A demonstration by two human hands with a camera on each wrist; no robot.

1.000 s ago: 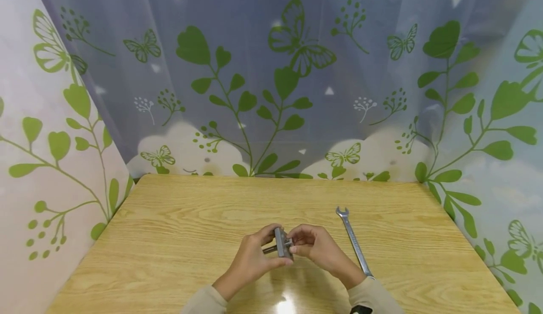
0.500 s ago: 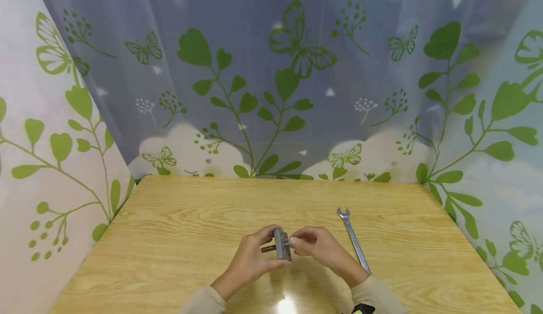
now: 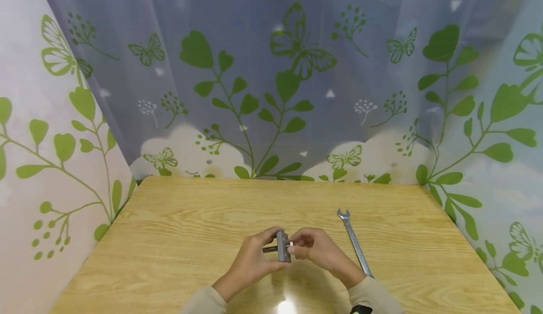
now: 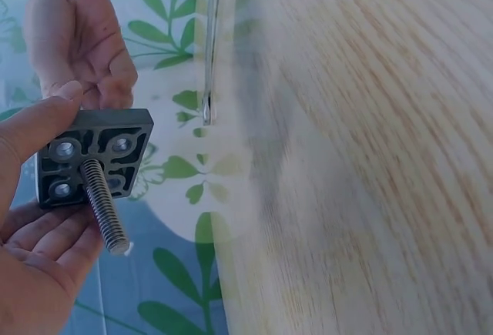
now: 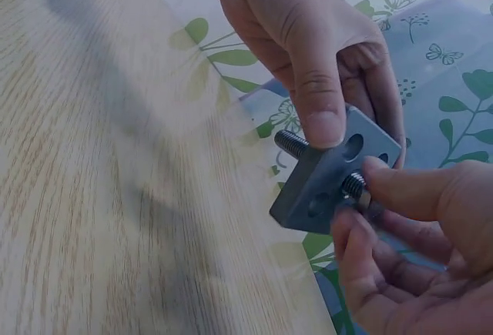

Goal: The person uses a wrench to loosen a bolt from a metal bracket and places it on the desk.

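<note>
In the head view, my left hand grips a small grey square plate by its edges, thumb on one side and fingers on the opposite side. A threaded bolt passes through the middle of the plate; its long threaded end sticks out on the left-hand side. The left wrist view shows the plate's ribbed face with holes near its corners. My right hand pinches the bolt's other end with thumb and fingers, close to the plate. There, in the right wrist view, a short stretch of thread shows, and the fingertips partly hide the end.
A combination wrench lies on the wooden table, just right of my right hand, its open jaw pointing away. Curtains printed with leaves and butterflies stand behind the table and along its sides.
The right fingers shift on the bolt's end, closing round it half a second ago and now showing its shiny end again. The plate stays in the left hand, almost in place.
</note>
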